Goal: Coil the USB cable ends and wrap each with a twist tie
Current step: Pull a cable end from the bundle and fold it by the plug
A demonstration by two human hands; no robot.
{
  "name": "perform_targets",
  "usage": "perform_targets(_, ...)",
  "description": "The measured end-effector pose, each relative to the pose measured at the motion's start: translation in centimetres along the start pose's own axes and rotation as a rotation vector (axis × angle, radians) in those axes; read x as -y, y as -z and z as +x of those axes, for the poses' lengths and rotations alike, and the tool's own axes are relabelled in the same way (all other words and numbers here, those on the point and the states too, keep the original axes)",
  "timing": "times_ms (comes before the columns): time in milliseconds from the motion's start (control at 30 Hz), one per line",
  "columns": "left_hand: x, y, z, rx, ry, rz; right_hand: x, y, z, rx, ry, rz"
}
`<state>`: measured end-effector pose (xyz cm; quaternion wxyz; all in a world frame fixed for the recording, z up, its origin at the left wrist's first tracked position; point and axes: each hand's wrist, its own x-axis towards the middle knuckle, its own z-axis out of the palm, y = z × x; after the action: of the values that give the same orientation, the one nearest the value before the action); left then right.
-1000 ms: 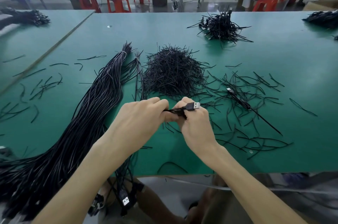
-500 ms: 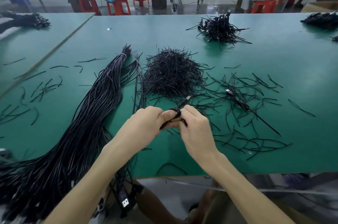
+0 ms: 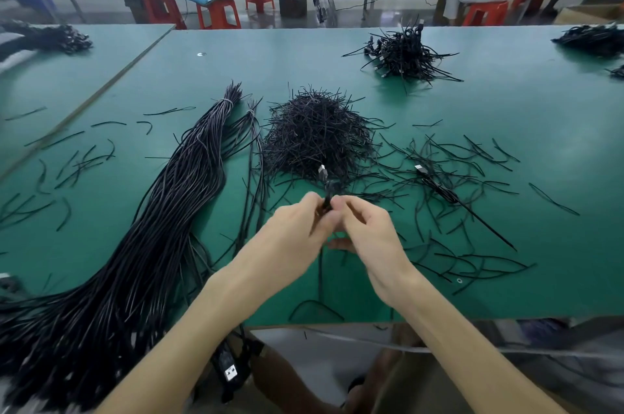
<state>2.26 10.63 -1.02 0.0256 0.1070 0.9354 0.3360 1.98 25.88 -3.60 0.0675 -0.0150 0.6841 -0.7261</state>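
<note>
Just below the middle of the frame the left grip [image 3: 297,227] and right grip [image 3: 369,233] meet fingertip to fingertip. Both pinch the folded USB cable end [image 3: 327,200], whose plug [image 3: 322,173] sticks up above the fingers, in front of the heap of twist ties [image 3: 317,140] on the green desk [image 3: 506,116]. The rest of that cable drops from the grips toward the desk's lower edge.

The fingers hide whether a tie is already round the coil. I judge the step in hand to be winding a tie round this coiled end. The next move calls for one grip to pinch the coil firmly while the other turns the tie's ends tight — without letting the loops spring open.

At the left of the frame lies the thick bundle of cables [image 3: 152,227]. A pile of seemingly tied ones [image 3: 405,55] sits at the upper right.
</note>
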Motion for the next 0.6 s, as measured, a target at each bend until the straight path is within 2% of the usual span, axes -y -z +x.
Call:
perform_targets(67, 0.1, 0.5, -0.2, 0.061, -0.034, 0.064, 0.5, 0.9, 0.5, -0.028, -0.073, 0.027)
perform_targets(133, 0.9, 1.8, -0.2, -0.009, 0.026, 0.049, 1.5, 2.9, 1.5, -0.08, -0.116, 0.051)
perform_targets(200, 2.3, 2.9, 0.1, -0.124, 0.115, 0.155, 2.9, 5.4, 2.7, -0.144, -0.097, -0.016)
perform_targets(233, 3.1, 3.3, 0.4, -0.18, 0.163, 0.24, 3.3, 6.7, 3.5, -0.192, -0.062, -0.167)
perform_targets(300, 4.6, 3.7, 0.8, -0.223, 0.272, 0.383, 3.5, 9.0, 5.2, -0.289, 0.026, -0.637)
perform_targets(333, 5.1, 3.6, 0.9, -0.185, 0.33, 0.445, 3.3, 10.0, 6.0, -0.334, 0.053, -0.853)
perform_targets(400, 5.8, 3.0, 1.1, -0.076, 0.404, 0.528, 2.5, 11.6, 7.1, -0.399, 0.069, -1.122)
perform_targets(467, 6.3, 2.5, 1.1, -0.042, 0.424, 0.526, 1.5, 12.6, 7.8, -0.426, 0.07, -1.25)
perform_targets(600, 6.9, 2.7, 1.3, -0.051, 0.423, 0.47, 0.0, 13.6, 8.1, -0.471, 0.11, -1.308)
